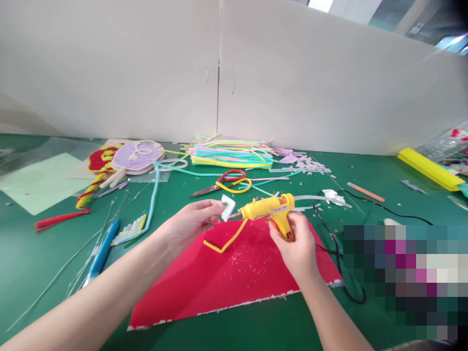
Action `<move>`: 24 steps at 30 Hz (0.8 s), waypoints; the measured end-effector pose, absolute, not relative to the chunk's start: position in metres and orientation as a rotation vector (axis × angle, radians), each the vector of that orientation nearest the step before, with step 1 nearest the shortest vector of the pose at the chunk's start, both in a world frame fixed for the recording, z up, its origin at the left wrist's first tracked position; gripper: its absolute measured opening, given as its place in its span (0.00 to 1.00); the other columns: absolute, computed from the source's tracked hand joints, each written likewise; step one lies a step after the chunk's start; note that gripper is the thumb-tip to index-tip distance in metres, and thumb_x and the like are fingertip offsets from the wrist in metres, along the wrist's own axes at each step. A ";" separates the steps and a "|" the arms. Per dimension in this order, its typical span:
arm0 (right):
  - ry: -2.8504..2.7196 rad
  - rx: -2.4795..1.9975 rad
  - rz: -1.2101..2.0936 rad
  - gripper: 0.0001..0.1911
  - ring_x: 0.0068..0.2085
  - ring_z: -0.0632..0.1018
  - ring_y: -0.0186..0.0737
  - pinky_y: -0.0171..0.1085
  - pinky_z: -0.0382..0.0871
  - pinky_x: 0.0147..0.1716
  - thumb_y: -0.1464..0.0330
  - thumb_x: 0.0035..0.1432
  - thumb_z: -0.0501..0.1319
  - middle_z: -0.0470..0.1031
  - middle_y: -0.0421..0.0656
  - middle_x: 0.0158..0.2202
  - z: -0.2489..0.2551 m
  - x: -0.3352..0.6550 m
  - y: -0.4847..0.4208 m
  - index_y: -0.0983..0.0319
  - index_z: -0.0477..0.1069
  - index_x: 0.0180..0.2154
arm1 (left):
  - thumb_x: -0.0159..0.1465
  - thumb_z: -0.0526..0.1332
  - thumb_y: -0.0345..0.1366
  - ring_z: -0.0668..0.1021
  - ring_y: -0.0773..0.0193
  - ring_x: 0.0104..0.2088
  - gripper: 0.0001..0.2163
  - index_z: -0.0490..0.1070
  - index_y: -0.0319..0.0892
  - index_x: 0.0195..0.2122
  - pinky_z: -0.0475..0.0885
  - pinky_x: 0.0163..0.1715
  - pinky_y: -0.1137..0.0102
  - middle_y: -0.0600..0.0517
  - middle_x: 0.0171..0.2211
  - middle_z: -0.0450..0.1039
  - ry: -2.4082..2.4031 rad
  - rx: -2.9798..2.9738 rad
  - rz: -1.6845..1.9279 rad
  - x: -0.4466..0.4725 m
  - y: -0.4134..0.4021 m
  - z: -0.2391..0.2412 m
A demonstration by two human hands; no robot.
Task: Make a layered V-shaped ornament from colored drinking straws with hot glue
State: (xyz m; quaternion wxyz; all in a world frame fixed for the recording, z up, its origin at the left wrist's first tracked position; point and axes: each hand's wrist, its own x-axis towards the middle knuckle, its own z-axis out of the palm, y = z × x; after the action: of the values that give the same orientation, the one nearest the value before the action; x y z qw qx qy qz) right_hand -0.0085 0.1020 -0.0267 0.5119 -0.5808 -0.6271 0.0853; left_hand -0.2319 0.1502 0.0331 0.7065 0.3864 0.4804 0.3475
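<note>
My left hand (204, 214) pinches a small bent piece of pastel pipe cleaner strips (228, 207), white, pink and green, above a red sheet (219, 278). In my right hand (298, 239) is a yellow hot glue gun (268, 208), its nozzle pointing left and close to the pastel piece. Whether the nozzle touches it I cannot tell. Below the gun, a bent yellow pipe cleaner (222, 250) lies over the red sheet, amid small white bits. Scissors (223, 185) with red and yellow handles rest just behind my hands.
Bundled pipe cleaners (230, 158) lie by the wall. At left are a purple round craft piece (137, 157), a pale green sheet (40, 183), a blue pen-like tool (104, 251) and a striped pastel piece (129, 231). A black cord (360, 300) runs along the right.
</note>
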 end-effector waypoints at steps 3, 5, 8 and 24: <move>-1.508 -1.387 0.208 0.12 0.32 0.76 0.37 0.35 0.73 0.28 0.66 0.53 0.61 0.72 0.44 0.35 -0.027 -0.008 0.102 0.59 0.63 0.40 | 0.50 0.66 0.40 0.67 0.72 0.24 0.11 0.70 0.38 0.28 0.65 0.26 0.75 0.54 0.24 0.66 1.076 0.890 0.765 -0.232 0.150 0.034; -1.504 -1.387 0.213 0.12 0.32 0.76 0.38 0.36 0.73 0.29 0.66 0.53 0.61 0.72 0.44 0.36 -0.027 -0.007 0.102 0.59 0.63 0.40 | 0.50 0.66 0.40 0.67 0.72 0.23 0.11 0.70 0.38 0.28 0.65 0.26 0.75 0.54 0.24 0.65 1.075 0.887 0.766 -0.233 0.150 0.034; -1.502 -1.389 0.219 0.12 0.34 0.76 0.39 0.36 0.73 0.30 0.67 0.53 0.61 0.72 0.44 0.37 -0.028 -0.006 0.102 0.59 0.63 0.40 | 0.49 0.67 0.39 0.66 0.73 0.23 0.10 0.70 0.38 0.27 0.64 0.26 0.75 0.55 0.23 0.65 1.066 0.846 0.774 -0.233 0.150 0.035; -1.507 -1.383 0.181 0.12 0.32 0.75 0.37 0.35 0.72 0.28 0.68 0.53 0.61 0.70 0.44 0.37 -0.027 -0.008 0.102 0.59 0.63 0.40 | 0.52 0.66 0.36 0.67 0.73 0.24 0.08 0.71 0.38 0.27 0.63 0.28 0.76 0.55 0.24 0.67 1.041 0.799 0.763 -0.233 0.149 0.036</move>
State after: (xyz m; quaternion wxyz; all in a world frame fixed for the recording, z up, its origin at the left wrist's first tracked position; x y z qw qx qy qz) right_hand -0.0079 0.1020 -0.0270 0.5176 -0.5761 -0.6281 0.0753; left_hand -0.2332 0.1493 0.0358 0.7257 0.3621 0.4720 0.3457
